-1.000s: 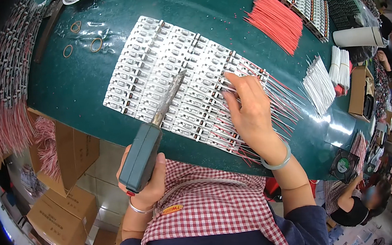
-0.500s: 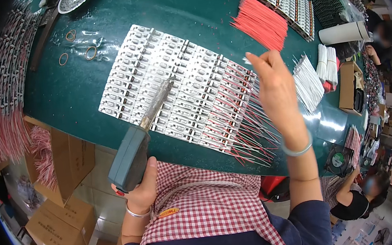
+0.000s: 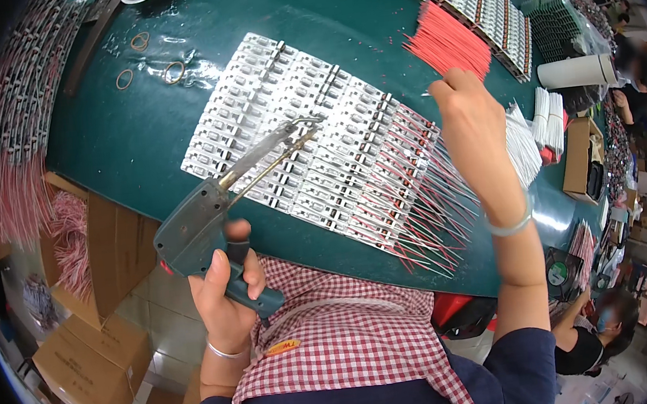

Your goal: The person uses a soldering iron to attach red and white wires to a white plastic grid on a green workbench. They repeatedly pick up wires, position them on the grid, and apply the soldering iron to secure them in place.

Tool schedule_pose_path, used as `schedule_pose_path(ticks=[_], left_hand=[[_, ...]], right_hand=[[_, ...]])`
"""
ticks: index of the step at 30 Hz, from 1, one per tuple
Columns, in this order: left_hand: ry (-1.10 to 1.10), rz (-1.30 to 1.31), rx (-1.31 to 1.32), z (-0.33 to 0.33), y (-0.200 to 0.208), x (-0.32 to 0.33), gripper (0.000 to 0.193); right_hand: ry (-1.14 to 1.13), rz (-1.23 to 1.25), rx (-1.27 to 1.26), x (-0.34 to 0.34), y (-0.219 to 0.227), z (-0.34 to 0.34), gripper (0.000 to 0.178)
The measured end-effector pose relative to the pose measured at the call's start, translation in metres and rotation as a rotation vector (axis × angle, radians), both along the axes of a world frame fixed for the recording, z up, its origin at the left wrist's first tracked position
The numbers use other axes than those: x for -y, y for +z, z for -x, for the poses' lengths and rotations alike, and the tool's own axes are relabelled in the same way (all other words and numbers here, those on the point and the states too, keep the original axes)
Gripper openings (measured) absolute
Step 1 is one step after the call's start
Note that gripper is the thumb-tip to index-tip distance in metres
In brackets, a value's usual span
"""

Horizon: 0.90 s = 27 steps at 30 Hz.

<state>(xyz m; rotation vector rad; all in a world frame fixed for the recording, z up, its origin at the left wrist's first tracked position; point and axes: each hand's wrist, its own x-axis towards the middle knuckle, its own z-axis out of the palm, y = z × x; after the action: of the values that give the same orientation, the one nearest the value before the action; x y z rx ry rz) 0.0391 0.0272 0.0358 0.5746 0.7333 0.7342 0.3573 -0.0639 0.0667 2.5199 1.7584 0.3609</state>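
Observation:
My left hand (image 3: 227, 299) is closed around the grip of a dark green soldering gun (image 3: 192, 227). Its metal tip and thin feed tube reach over a block of white, rectangular parts with metal pieces (image 3: 268, 121), set in rows on the table. Red and white wires (image 3: 427, 215) fan out from the right-hand rows of that block. Above the block's upper right corner, my right hand (image 3: 468, 112) is pinched, and a short white end of what looks like a wire (image 3: 428, 94) pokes out from the fingertips. The rest of it is hidden by the hand.
Beyond my right hand lie red wires (image 3: 448, 39) and loose white wires (image 3: 523, 145). A white bottle (image 3: 576, 72) and an open cardboard box (image 3: 581, 159) stand farther right. More parts with wires (image 3: 30, 114) hang at the left edge. Rubber bands (image 3: 174, 72) lie at far left. Another person (image 3: 589, 332) sits at right.
The soldering gun has turned in my left hand, so its side, trigger area and feed tube now show. My right hand has shifted slightly up and right, toward the red wires.

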Motion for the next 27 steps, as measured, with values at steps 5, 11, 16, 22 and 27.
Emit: schedule_pose_path(ticks=[5, 11, 16, 22, 27], left_hand=[[-0.036, -0.178, -0.130, -0.002, -0.005, 0.000, 0.036], [-0.066, -0.411, -0.308, 0.000, -0.006, 0.008, 0.044], [-0.205, -0.693, -0.482, 0.021, -0.032, 0.012, 0.041], [-0.208, -0.882, -0.651, 0.004, -0.013, 0.009, 0.027], [-0.278, -1.071, -0.694, 0.000, -0.011, 0.005, 0.024]], right_hand=[[0.109, -0.272, -0.335, -0.013, -0.010, 0.050, 0.020], [0.153, -0.445, -0.471, -0.020, -0.048, 0.073, 0.024], [0.181, -0.499, -0.444, -0.017, -0.067, 0.079, 0.027], [0.211, -0.478, -0.459, -0.014, -0.068, 0.085, 0.028], [0.215, -0.481, -0.457, -0.013, -0.067, 0.085, 0.030]])
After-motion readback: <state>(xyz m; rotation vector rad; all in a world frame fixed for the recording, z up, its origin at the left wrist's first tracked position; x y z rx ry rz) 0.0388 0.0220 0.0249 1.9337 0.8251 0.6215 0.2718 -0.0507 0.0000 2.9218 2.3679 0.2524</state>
